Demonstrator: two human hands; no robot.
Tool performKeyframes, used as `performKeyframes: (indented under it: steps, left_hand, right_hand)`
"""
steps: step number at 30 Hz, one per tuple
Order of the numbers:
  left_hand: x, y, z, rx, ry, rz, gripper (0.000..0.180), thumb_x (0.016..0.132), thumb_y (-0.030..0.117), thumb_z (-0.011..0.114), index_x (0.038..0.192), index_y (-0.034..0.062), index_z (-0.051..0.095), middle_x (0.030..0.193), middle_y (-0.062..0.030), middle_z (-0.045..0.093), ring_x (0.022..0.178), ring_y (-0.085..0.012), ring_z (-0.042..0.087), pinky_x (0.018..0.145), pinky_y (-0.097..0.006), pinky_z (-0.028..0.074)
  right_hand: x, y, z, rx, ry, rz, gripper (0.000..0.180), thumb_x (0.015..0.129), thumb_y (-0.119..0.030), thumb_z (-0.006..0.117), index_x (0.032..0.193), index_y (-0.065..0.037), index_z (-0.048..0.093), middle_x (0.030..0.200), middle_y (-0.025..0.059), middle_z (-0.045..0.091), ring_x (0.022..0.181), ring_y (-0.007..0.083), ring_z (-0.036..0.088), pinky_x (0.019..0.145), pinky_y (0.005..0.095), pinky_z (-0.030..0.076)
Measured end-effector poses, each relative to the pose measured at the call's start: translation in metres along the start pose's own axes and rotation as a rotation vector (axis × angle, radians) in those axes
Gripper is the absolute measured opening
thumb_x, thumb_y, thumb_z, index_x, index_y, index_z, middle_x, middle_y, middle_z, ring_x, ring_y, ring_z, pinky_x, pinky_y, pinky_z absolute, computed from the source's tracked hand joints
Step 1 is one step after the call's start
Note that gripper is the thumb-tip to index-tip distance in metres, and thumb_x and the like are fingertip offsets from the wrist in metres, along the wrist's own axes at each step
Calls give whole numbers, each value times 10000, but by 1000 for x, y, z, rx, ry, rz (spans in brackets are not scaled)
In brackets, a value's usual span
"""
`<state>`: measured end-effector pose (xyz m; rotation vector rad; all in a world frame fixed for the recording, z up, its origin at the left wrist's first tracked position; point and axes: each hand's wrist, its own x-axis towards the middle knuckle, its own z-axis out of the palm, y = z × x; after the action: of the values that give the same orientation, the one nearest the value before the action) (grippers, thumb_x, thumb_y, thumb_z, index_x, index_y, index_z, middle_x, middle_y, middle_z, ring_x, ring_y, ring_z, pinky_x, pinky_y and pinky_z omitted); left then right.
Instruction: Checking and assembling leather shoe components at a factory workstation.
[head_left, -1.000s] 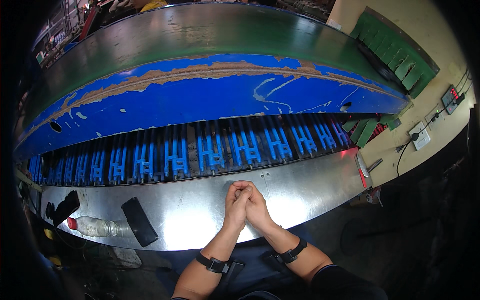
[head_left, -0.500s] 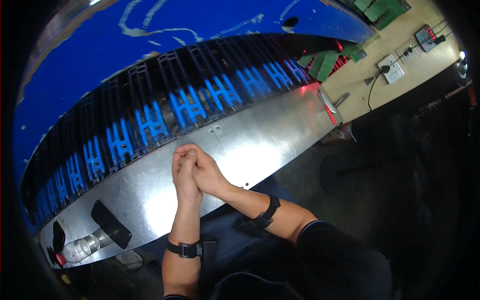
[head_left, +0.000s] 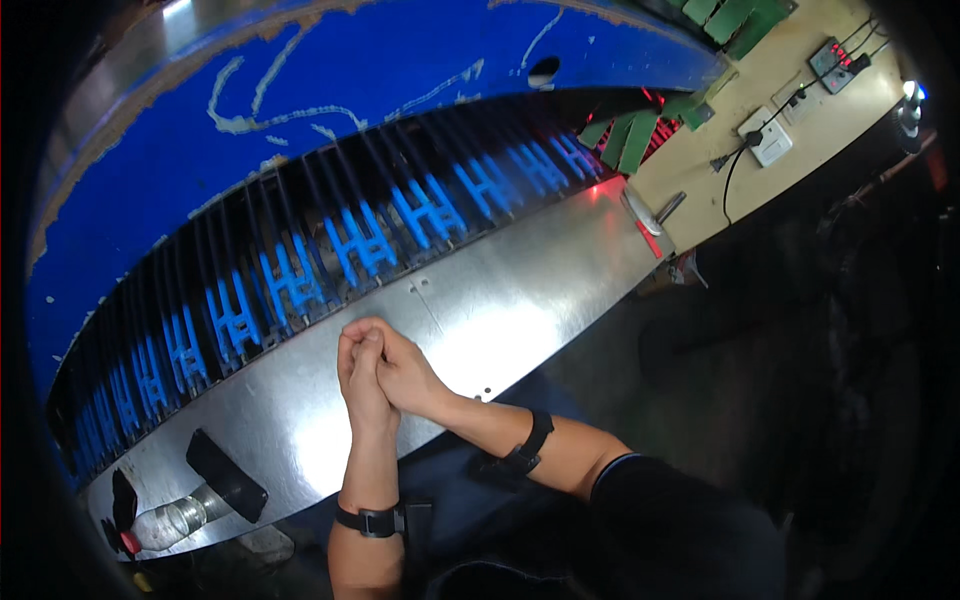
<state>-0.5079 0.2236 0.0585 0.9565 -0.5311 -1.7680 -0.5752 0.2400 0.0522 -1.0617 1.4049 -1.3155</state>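
My left hand (head_left: 366, 393) and my right hand (head_left: 408, 378) are clasped together above the shiny metal ledge (head_left: 500, 310). The right one lies against the left, fingers curled at the top, and both are closed. No object shows in or between them, though the inner sides of the palms are hidden. A black strap with a buckle (head_left: 378, 522) circles my left forearm, and another black strap (head_left: 530, 445) is round my right.
Beyond the ledge runs a row of blue-lit upright metal parts (head_left: 360, 245) under a blue panel (head_left: 330, 75). A black phone-like slab (head_left: 228, 476) and a clear bottle (head_left: 170, 523) lie at the left end. A knife-like tool (head_left: 642, 212) and white socket (head_left: 768, 145) are at right.
The view has shifted slightly, so the ledge and hands appear a little lower and the right-hand things further left. My hands stay clasped in nearly the same pose.
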Motion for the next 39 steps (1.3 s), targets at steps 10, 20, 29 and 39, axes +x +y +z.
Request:
performKeyframes:
  steps: [10, 20, 29, 39]
  left_hand:
    - [3, -4, -5, 344, -284, 105, 293, 1003, 303, 556, 1181, 71, 575, 1094, -87, 643, 1018, -146, 584, 876, -290, 453]
    - [5, -26, -9, 565, -316, 6, 203, 975, 194, 609, 1110, 46, 579, 975, -71, 655, 860, -131, 605, 780, -268, 483]
    - [23, -29, -11, 612, -265, -14, 173, 964, 137, 628, 1086, 29, 570, 921, -62, 649, 840, -123, 594, 761, -252, 472]
    - [19, -36, -17, 601, -323, 64, 231, 918, 125, 672, 1105, 21, 587, 938, -57, 647, 878, -129, 598, 789, -275, 484]
  right_hand:
    - [20, -36, -161, -47, 138, -156, 320, 947, -69, 583, 1262, -35, 538, 836, 35, 611, 705, 112, 615, 641, 286, 545]
    - [-30, -259, -537, -1716, 1058, -342, 391, 934, -128, 504, 1319, -85, 554, 1107, 190, 619, 999, 384, 605, 859, 458, 504]
    - [0, -291, -603, -2172, 1032, -282, 524, 830, -51, 537, 1348, -128, 552, 1158, 116, 574, 1034, 330, 545, 923, 435, 481]
    - [-5, -304, -605, -2021, 1048, 114, 664, 830, -109, 559, 1473, -198, 419, 1240, 176, 523, 1136, 394, 517, 991, 457, 456]
